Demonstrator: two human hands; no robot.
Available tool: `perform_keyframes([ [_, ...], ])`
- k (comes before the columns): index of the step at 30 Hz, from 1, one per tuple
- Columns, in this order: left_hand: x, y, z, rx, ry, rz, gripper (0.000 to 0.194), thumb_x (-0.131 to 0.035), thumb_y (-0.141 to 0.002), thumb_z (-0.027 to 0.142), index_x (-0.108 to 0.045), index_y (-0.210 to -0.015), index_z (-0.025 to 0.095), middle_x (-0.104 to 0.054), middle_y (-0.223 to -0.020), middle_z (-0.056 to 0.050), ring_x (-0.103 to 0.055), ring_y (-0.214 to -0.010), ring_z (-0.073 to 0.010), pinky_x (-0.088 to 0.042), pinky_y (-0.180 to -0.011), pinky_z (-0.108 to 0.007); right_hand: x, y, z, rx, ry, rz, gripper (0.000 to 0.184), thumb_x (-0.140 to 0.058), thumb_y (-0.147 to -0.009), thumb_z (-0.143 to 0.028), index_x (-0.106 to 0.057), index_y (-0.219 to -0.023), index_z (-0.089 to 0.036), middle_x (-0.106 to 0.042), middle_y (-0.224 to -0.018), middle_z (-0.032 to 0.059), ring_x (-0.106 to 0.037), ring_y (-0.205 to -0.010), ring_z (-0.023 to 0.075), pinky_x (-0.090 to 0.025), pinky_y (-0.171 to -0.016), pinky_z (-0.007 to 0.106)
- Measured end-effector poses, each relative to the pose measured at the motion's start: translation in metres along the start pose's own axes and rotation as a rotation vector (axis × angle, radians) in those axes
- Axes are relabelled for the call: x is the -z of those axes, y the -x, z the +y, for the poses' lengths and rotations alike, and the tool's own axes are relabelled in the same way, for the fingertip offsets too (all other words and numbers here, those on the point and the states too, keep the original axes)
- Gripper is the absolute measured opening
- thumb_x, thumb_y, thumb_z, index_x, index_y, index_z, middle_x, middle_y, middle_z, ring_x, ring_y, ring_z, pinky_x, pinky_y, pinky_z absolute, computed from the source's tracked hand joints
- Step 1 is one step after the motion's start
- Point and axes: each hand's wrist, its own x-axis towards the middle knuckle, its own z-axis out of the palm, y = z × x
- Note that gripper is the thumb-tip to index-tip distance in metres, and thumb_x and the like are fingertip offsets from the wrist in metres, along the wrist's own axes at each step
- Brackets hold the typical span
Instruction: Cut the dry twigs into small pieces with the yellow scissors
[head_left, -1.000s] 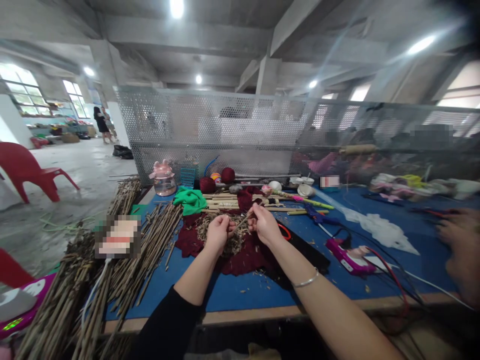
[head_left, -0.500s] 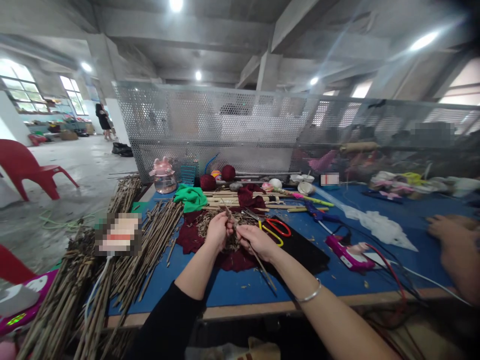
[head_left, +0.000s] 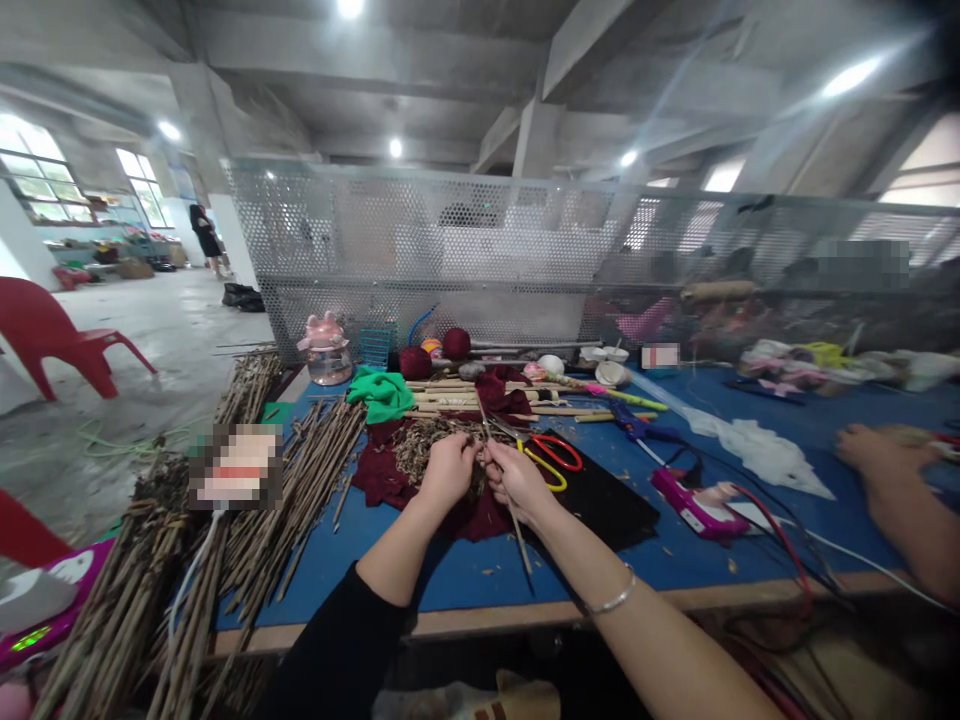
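My right hand [head_left: 519,480] is closed round a thin brown twig [head_left: 520,545], which slants from above my fingers down toward the table's front edge. Close beside it, my left hand [head_left: 452,470] pinches at the same twig, fingertips almost meeting those of the right. Under both hands lies a pile of short dry plant scraps [head_left: 424,447] on a dark red cloth [head_left: 379,483], partly hidden by them. Scissors with red and yellow handle loops [head_left: 559,455] rest just right of my right hand, on a black sheet [head_left: 611,505].
Bundles of long twigs [head_left: 289,510] lie at the left. Behind are a green cloth [head_left: 380,395], dark red yarn balls [head_left: 457,344], pale rods [head_left: 442,400] and a lidded jar [head_left: 328,355]. A magenta power strip [head_left: 697,515] with cables and another person's hand [head_left: 885,455] are at right.
My hands first stretched the twig between them over the pile. The right hand came down, baring the scissors, and the twig swung to point toward me; both hands then shifted slightly right.
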Motion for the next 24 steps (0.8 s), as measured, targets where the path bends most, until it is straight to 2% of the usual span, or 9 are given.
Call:
perform_keyframes([
  [4, 0.008, -0.001, -0.003, -0.051, -0.107, -0.020, 0.020, -0.044, -0.077, 0.015, -0.063, -0.084, 0.017, -0.064, -0.086, -0.007, -0.057, -0.081, -0.0165, -0.042, -0.076, -0.027, 0.008, 0.000, -0.002, 0.034, -0.094, 0.092, 0.031, -0.048, -0.074, -0.049, -0.039, -0.067, -0.021, -0.032, -0.038, -0.0108, -0.020, -0.028, 0.0032, -0.012, -0.028, 0.014],
  [7, 0.014, 0.001, -0.004, -0.091, -0.168, -0.031, 0.049, -0.048, -0.068, 0.004, -0.053, -0.114, 0.019, -0.053, -0.118, -0.008, -0.052, -0.101, -0.0184, -0.039, -0.087, -0.028, 0.010, 0.005, 0.000, 0.014, -0.081, 0.038, 0.032, -0.050, -0.073, -0.049, -0.040, -0.067, -0.020, -0.034, -0.039, -0.0103, -0.021, -0.029, 0.0030, -0.012, -0.028, 0.014],
  [9, 0.015, 0.002, -0.001, -0.073, -0.171, 0.042, 0.055, -0.047, -0.068, 0.004, -0.048, -0.121, 0.020, -0.048, -0.123, -0.009, -0.050, -0.106, -0.0192, -0.039, -0.089, -0.029, 0.007, 0.009, 0.001, 0.000, -0.071, -0.011, 0.032, -0.050, -0.072, -0.051, -0.040, -0.068, -0.020, -0.035, -0.040, -0.0099, -0.022, -0.030, 0.0032, -0.012, -0.029, 0.014],
  [11, 0.015, 0.001, 0.002, -0.039, -0.111, 0.158, 0.043, -0.046, -0.073, 0.010, -0.053, -0.115, 0.019, -0.053, -0.117, -0.009, -0.050, -0.105, -0.0196, -0.038, -0.090, -0.030, 0.004, 0.013, 0.002, -0.011, -0.063, -0.055, 0.032, -0.049, -0.073, -0.051, -0.041, -0.069, -0.020, -0.037, -0.041, -0.0096, -0.022, -0.031, 0.0035, -0.013, -0.029, 0.014],
  [13, 0.014, -0.001, 0.003, 0.020, 0.037, 0.236, 0.029, -0.045, -0.079, 0.020, -0.059, -0.103, 0.017, -0.060, -0.104, -0.009, -0.054, -0.099, -0.0191, -0.039, -0.088, -0.031, 0.000, 0.017, 0.004, -0.029, -0.039, -0.105, 0.032, -0.048, -0.073, -0.051, -0.041, -0.069, -0.020, -0.038, -0.041, -0.0092, -0.023, -0.031, 0.0037, -0.013, -0.029, 0.014],
  [14, 0.014, -0.003, 0.004, 0.071, 0.146, 0.238, 0.027, -0.044, -0.080, 0.025, -0.061, -0.099, 0.016, -0.062, -0.098, -0.009, -0.056, -0.092, -0.0185, -0.042, -0.085, -0.030, -0.003, 0.019, 0.005, -0.042, -0.014, -0.139, 0.032, -0.047, -0.074, -0.051, -0.042, -0.069, -0.020, -0.038, -0.041, -0.0091, -0.023, -0.031, 0.0037, -0.013, -0.029, 0.014],
  [17, 0.013, -0.009, 0.002, 0.291, 0.549, 0.136, 0.030, -0.046, -0.080, 0.036, -0.060, -0.095, 0.014, -0.064, -0.082, -0.007, -0.059, -0.069, -0.0141, -0.046, -0.062, -0.025, -0.008, 0.026, 0.009, -0.041, 0.115, -0.229, 0.034, -0.045, -0.075, -0.052, -0.043, -0.065, -0.019, -0.038, -0.040, -0.0083, -0.025, -0.030, 0.0037, -0.016, -0.030, 0.015],
  [20, 0.014, -0.010, 0.002, 0.465, 0.924, 0.030, 0.029, -0.053, -0.076, 0.039, -0.058, -0.089, 0.014, -0.061, -0.070, -0.003, -0.055, -0.056, -0.0090, -0.042, -0.049, -0.018, -0.010, 0.030, 0.012, -0.004, 0.258, -0.156, 0.036, -0.045, -0.075, -0.053, -0.044, -0.064, -0.019, -0.039, -0.041, -0.0074, -0.029, -0.031, 0.0045, -0.021, -0.031, 0.016],
  [24, 0.013, -0.006, 0.008, 0.508, 1.219, -0.069, 0.026, -0.055, -0.075, 0.040, -0.055, -0.082, 0.014, -0.058, -0.067, -0.002, -0.057, -0.057, -0.0086, -0.044, -0.050, -0.017, -0.007, 0.028, 0.009, 0.052, 0.372, -0.041, 0.035, -0.044, -0.076, -0.052, -0.042, -0.063, -0.020, -0.033, -0.040, -0.0086, -0.025, -0.032, 0.0053, -0.020, -0.034, 0.018],
])
